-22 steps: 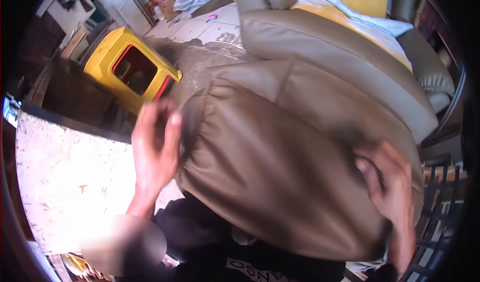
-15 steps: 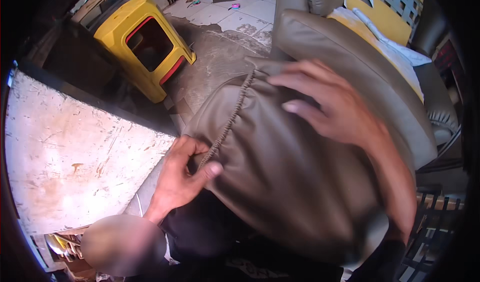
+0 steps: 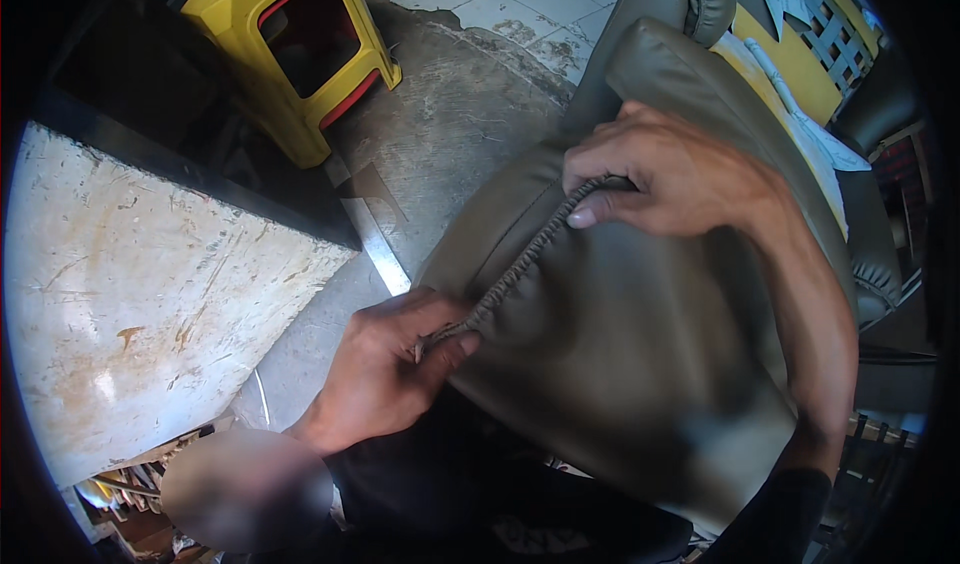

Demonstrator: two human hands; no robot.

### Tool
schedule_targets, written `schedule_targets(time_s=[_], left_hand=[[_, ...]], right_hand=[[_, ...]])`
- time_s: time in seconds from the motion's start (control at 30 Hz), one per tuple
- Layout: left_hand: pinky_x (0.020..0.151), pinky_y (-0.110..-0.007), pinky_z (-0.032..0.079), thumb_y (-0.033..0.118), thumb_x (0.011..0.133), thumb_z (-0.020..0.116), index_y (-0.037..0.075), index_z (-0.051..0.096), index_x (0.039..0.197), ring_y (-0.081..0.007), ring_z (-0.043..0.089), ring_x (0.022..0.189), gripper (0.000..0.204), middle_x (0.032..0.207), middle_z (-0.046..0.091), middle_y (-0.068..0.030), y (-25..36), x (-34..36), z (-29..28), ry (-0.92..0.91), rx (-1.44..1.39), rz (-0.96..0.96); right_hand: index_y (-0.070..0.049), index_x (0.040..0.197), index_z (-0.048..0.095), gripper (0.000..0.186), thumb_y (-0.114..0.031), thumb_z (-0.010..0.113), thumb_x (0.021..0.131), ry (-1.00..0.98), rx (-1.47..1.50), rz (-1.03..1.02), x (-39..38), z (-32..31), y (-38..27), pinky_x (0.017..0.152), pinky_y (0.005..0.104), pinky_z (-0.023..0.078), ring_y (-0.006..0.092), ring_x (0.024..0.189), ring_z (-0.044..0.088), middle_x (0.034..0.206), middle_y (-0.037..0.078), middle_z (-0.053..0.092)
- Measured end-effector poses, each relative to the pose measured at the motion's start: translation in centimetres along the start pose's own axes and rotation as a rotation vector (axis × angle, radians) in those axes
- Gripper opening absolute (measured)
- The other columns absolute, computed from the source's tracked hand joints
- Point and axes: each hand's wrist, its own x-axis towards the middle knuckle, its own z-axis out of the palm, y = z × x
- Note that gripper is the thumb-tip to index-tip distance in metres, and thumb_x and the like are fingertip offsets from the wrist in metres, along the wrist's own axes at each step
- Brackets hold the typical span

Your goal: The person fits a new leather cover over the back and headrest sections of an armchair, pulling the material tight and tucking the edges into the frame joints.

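A brown leather-like upholstery cover (image 3: 640, 334) lies across my lap, with a gathered, elastic-looking edge (image 3: 525, 259) running diagonally over it. My left hand (image 3: 395, 364) pinches the lower end of that edge between thumb and fingers. Farther up and to the right, my right hand (image 3: 665, 179) grips the same edge, its thumb on the near side and the fingers curled over the far side. Between the two hands the ruched edge is drawn fairly straight. What lies beneath the cover is hidden.
At left is a worn white board or tabletop (image 3: 150, 294). Behind it stands a yellow plastic stool (image 3: 225, 24) with red inside. A brown padded sofa part (image 3: 690, 74) fills the right, near yellow foam (image 3: 800, 59). A metal strip (image 3: 380, 249) lies on the floor.
My right hand, half-open above the cover before, has closed on the gathered edge. My left hand has shifted slightly right and pinches the edge. The view has tilted, moving the stool upward.
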Motion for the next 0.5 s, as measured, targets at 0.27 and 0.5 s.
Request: schedule_targets(time_s=[0.27, 0.5], left_hand=[[0.067, -0.028, 0.045, 0.012, 0.096, 0.072, 0.003, 0.070, 0.110, -0.0109, 0.056, 0.071, 0.018, 0.075, 0.060, -0.0001, -1.7, -2.1, 0.2, 0.012, -0.244, -0.372], [0.068, -0.023, 0.040, 0.023, 0.106, 0.059, 0.002, 0.063, 0.104, -0.0036, 0.048, 0.074, 0.021, 0.078, 0.055, 0.0059, -3.5, -2.8, 1.4, 0.086, -0.538, -0.423]], right_hand=[[-0.004, 0.068, 0.058, 0.051, -0.046, 0.071, 0.094, -0.036, 0.060, 0.054, 3.9, 0.7, 1.4, 0.054, 0.0387, 0.035, 0.0205, 0.051, 0.038, 0.053, 0.007, 0.040], [0.000, 0.051, 0.041, 0.076, -0.057, 0.066, 0.095, 0.117, -0.048, 0.122, 5.3, 2.2, 2.3, 0.048, 0.0416, 0.029, 0.0208, 0.046, 0.028, 0.047, 0.008, 0.027]])
